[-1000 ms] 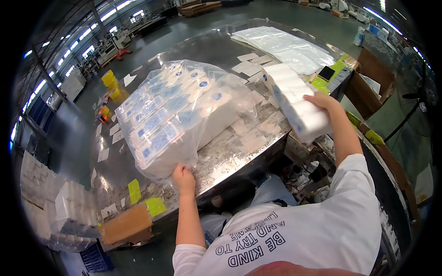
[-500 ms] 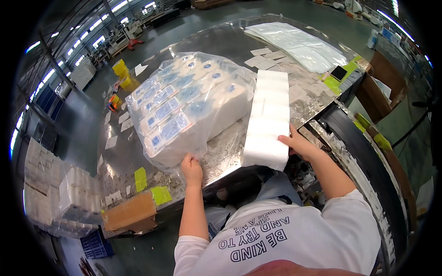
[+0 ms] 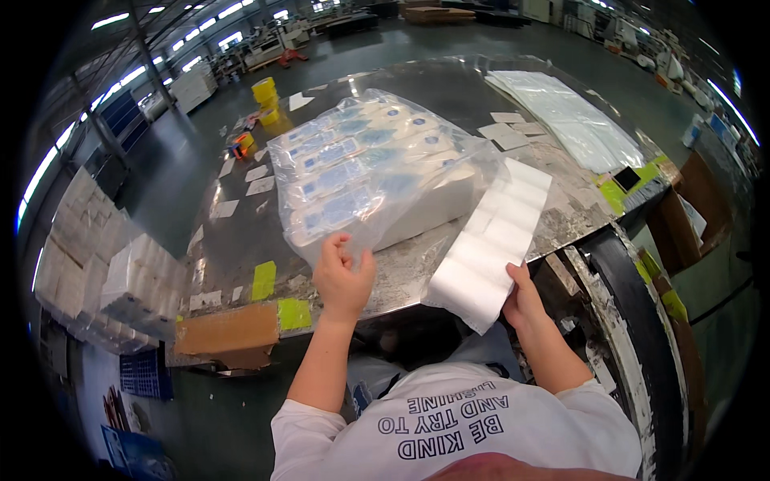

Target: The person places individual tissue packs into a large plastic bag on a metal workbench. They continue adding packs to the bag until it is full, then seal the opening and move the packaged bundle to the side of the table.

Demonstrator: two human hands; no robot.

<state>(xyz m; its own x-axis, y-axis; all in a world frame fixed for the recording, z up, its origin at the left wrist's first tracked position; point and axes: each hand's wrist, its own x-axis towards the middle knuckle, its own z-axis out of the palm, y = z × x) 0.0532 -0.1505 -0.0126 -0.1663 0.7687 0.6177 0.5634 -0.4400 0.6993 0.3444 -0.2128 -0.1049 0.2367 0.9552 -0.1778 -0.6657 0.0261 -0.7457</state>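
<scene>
The left hand (image 3: 343,276) has its grip pinched together on the open edge of a clear plastic bag (image 3: 377,172), just in front of the packs of tissue stacked inside it. The right hand (image 3: 523,301) has its grip clamped on the near end of a long white pack of rolls (image 3: 493,240), which slants away from it, just beside the bag. Both lie on the shiny counter (image 3: 241,232). Beyond the pack, flat plastic sheets (image 3: 565,116) are piled.

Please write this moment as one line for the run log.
left hand: pinches open edge of clear bag | right hand: holds white roll pack at near end | surface: metal table
</scene>
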